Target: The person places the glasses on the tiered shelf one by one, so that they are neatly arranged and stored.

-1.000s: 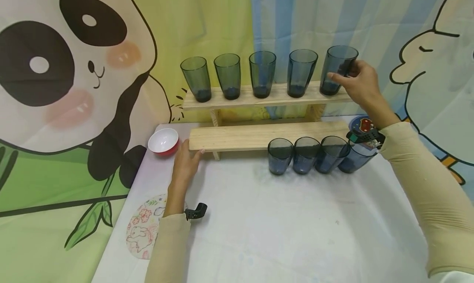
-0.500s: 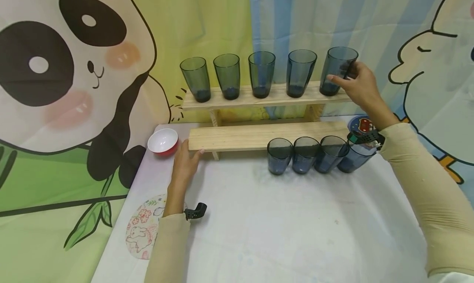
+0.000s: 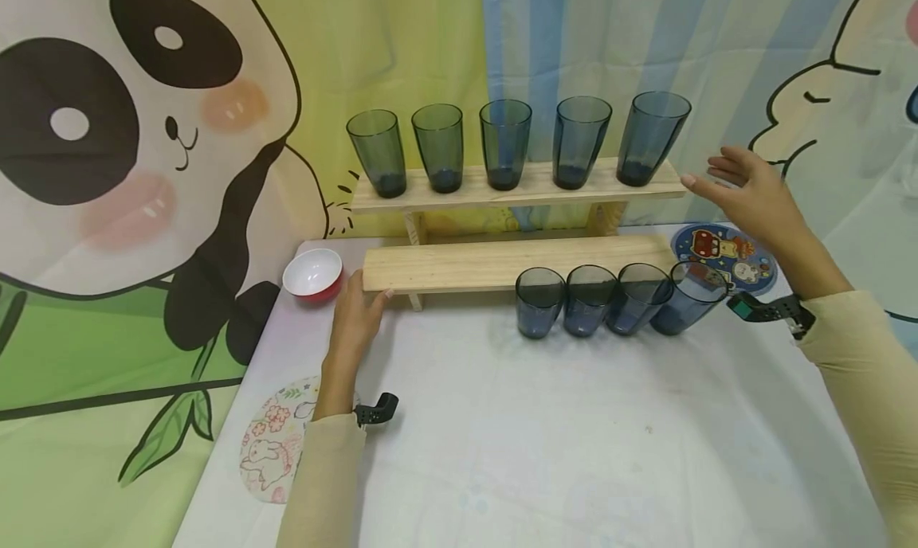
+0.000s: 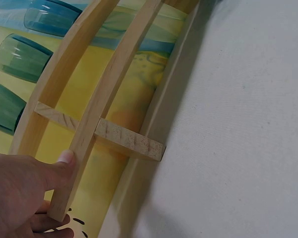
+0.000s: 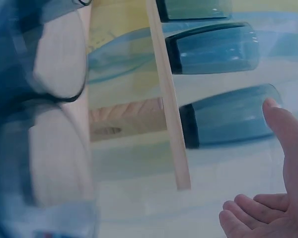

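A two-tier wooden shelf [image 3: 518, 264] stands at the back of the table. My left hand [image 3: 355, 315] grips the left end of its lower board, thumb on one side and fingers round the other, as the left wrist view shows. Several blue-grey glass tumblers stand upright in a spaced row on the upper board; the rightmost tumbler [image 3: 651, 140] is nearest my right hand [image 3: 756, 193]. That hand is apart from it, holding nothing, fingers extended and thumb spread. In the right wrist view the thumb [image 5: 283, 121] overlaps the tumbler's rim.
Several more tumblers [image 3: 539, 303] are in a close row on the white table [image 3: 545, 436] before the shelf, the rightmost leaning. A red-and-white bowl [image 3: 313, 272] sits at left, a rabbit-patterned mat [image 3: 268, 452] below it. A round blue mat [image 3: 753, 273] lies at right.
My right hand has let go of the rightmost tumbler on the upper board and moved right and slightly down. The tumbler stays there. My left hand keeps its grip on the shelf.
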`<state>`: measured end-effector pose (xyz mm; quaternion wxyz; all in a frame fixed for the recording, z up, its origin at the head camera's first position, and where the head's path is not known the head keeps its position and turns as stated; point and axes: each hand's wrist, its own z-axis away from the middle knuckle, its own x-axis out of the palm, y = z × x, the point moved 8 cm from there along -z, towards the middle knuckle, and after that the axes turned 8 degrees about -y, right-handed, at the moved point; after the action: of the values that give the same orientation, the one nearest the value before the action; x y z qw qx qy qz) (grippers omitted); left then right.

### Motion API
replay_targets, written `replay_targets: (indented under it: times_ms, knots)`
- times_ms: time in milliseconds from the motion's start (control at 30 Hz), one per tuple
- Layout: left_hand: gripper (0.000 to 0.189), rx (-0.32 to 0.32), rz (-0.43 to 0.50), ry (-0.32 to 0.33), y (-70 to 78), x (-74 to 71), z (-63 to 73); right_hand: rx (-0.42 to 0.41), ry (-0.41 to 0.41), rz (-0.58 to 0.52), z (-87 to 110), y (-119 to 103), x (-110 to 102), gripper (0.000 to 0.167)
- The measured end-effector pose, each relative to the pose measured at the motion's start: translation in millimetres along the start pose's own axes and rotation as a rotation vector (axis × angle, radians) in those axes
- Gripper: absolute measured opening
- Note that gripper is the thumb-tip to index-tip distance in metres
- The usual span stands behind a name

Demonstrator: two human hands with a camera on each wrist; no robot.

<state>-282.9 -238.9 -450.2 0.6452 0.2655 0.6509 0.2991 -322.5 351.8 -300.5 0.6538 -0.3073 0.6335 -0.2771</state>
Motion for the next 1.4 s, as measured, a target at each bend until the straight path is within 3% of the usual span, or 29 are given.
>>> replay_targets:
  times_ms: [233, 433, 633, 1000, 1400]
  knots:
    - [0.072, -0.001, 0.0, 0.003, -0.6, -0.3, -0.4, 0.008, 0.017, -0.01, 40.2, 41.3, 6.6, 0.085]
    - [0.073, -0.009, 0.004, -0.003, -1.4, 0.7, -1.1, 0.002, 0.049, -0.052, 74.3, 78.3, 32.4, 0.079]
    - [0.072, -0.008, 0.005, 0.004, -1.8, -0.1, -0.7, 0.039, 0.045, -0.065, 96.6, 101.2, 59.0, 0.086]
    - [0.071, -0.002, 0.008, 0.003, -0.9, -0.8, -0.5, 0.029, 0.04, -0.076, 104.1, 116.8, 90.1, 0.097]
    - [0.071, -0.016, 0.014, -0.008, 0.6, 0.4, 0.2, -0.025, 0.143, -0.109, 103.6, 126.1, 101.8, 0.081]
